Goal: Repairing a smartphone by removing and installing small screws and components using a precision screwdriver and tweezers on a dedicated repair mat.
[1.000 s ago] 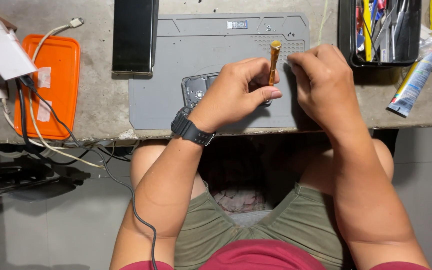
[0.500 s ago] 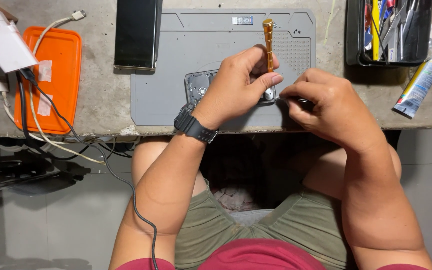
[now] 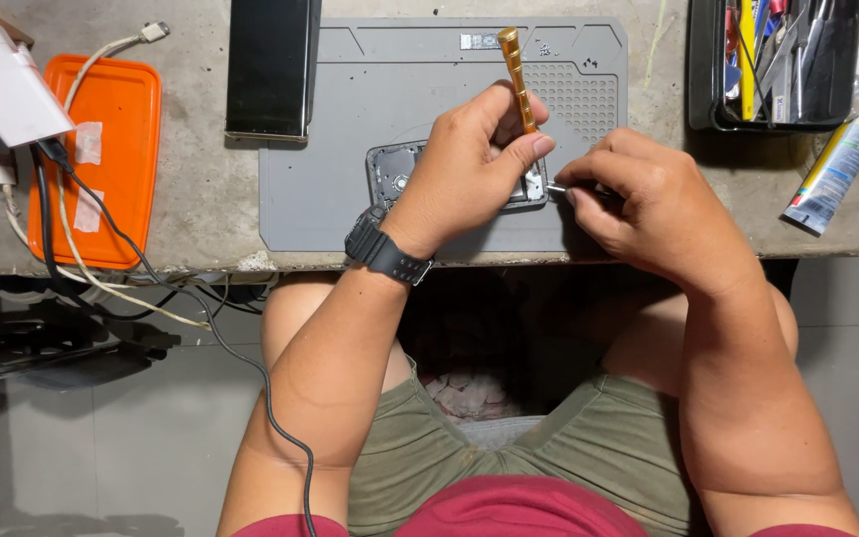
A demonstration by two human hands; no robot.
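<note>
Bare-armed, a black wristwatch (image 3: pixel 387 251) strapped just above the left hand (image 3: pixel 469 169); olive-green shorts (image 3: pixel 539 457), dark red shirt hem (image 3: pixel 519 512) below those shorts.

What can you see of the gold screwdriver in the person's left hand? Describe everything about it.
The gold screwdriver is a slim tool with a metallic-looking handle ringed by grooves. It stands tilted, its top end leaning away over the grey mat, its lower end hidden inside the left hand, which pinches it between thumb and fingers. Its tip is out of sight, somewhere above the opened device. The right hand sits beside it, apparently not touching it.
</note>
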